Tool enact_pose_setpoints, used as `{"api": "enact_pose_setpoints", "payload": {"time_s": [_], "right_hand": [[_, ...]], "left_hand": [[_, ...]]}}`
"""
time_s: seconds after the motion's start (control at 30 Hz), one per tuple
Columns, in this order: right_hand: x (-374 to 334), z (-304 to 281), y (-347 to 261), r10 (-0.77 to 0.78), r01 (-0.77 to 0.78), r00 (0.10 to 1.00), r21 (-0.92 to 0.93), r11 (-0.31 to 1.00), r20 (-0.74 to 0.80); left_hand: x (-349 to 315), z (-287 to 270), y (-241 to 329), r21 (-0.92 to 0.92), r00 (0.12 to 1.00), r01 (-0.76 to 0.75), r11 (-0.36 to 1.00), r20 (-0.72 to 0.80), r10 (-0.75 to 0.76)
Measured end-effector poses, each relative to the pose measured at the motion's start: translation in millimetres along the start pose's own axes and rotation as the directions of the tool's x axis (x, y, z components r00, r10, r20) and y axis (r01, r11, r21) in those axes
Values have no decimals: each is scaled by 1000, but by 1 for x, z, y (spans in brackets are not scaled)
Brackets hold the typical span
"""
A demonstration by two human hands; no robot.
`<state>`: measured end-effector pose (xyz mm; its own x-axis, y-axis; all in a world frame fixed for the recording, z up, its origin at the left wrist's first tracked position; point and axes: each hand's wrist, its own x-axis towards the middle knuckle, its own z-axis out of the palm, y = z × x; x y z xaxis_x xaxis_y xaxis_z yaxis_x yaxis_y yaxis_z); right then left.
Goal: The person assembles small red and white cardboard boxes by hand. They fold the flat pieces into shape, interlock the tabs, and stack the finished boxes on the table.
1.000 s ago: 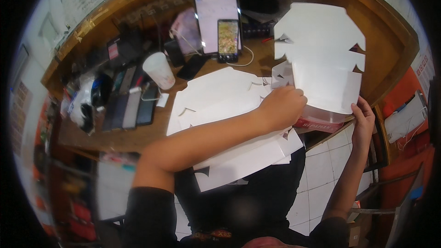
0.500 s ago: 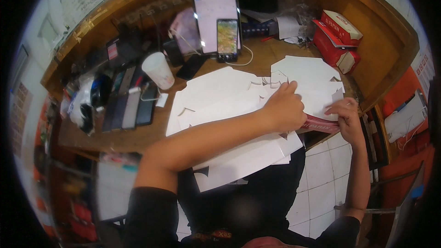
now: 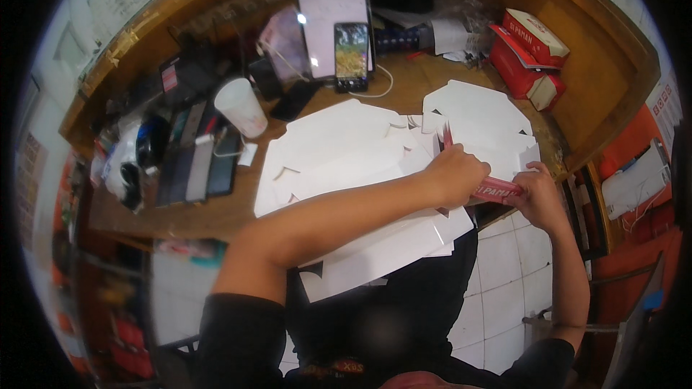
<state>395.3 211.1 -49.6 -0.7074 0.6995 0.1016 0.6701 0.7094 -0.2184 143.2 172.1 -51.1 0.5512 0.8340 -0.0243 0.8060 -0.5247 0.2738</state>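
A white-inside, red-outside cardboard box blank (image 3: 479, 108) lies partly folded at the right end of the desk. My left hand (image 3: 459, 175) is closed at its left corner, where a red flap (image 3: 447, 134) stands up beside the knuckles. At the near right corner my right hand (image 3: 539, 198) pinches the red front panel (image 3: 497, 189), which is folded upright. The left fingertips are partly hidden. Under my left forearm lies a stack of flat white box blanks (image 3: 331, 144), its near end jutting over my lap.
Two red-and-white boxes (image 3: 530, 39) sit stacked at the back right. A phone (image 3: 352, 57) leans on a tablet (image 3: 331, 11) at the back. Left of the blanks are a white cup (image 3: 241, 108), several flat phones (image 3: 189, 162) and cables.
The red flap has come up beside my left hand. My right hand has moved slightly down and left, its fingers now closed on the front panel's corner.
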Motion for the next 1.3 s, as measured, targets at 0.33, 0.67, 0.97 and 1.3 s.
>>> {"api": "enact_pose_setpoints", "payload": {"time_s": [0.33,0.67,0.97,1.3], "right_hand": [[4,-19,9,0,-2,996,-15,1000,-89],[107,-6,-121,-197,401,882,461,792,-429],[257,32,-136,-236,197,971,647,737,-27],[305,116,-132,-309,448,849,273,851,-429]], "left_hand": [[-90,-23,-47,-110,937,160,981,-295,-186],[-122,-14,-66,-309,972,89,947,-180,-150],[-128,-27,-96,-451,991,-12,893,-122,-49],[-134,-31,-111,-548,999,-28,836,7,38]]}}
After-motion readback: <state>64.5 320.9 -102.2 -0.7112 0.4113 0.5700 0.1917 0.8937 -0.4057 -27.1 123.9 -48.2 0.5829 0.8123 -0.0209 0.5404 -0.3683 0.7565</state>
